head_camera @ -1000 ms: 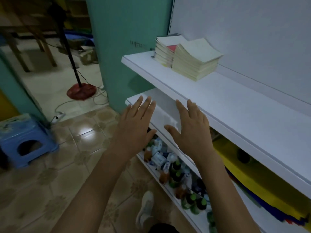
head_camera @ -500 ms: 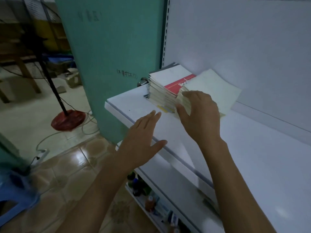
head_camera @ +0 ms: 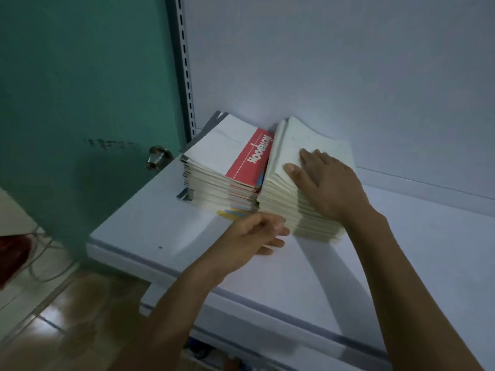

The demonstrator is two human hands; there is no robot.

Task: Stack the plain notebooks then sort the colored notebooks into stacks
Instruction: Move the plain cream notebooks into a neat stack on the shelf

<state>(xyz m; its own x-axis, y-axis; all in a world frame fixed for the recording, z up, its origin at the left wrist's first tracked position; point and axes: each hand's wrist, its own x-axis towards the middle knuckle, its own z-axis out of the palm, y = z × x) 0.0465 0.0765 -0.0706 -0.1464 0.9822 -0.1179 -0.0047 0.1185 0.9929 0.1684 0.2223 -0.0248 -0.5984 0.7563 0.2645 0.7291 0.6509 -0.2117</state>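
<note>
One plain stack [head_camera: 318,144] (red "NOTEBOOK" neighbour [head_camera: 251,159]), right grip [head_camera: 329,183] flat atop, left grip [head_camera: 254,234] unclear.

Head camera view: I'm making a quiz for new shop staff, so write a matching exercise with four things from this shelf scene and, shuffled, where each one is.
Things
1. right hand
2. left hand
3. red-and-white notebook
4. door knob

Places
A. on the teal door, left of the shelf
B. on top of the colored notebook stack
C. flat on top of the plain notebook stack
D. at the lower front corner of the plain notebook stack

Pairs: 1-C, 2-D, 3-B, 4-A
</note>
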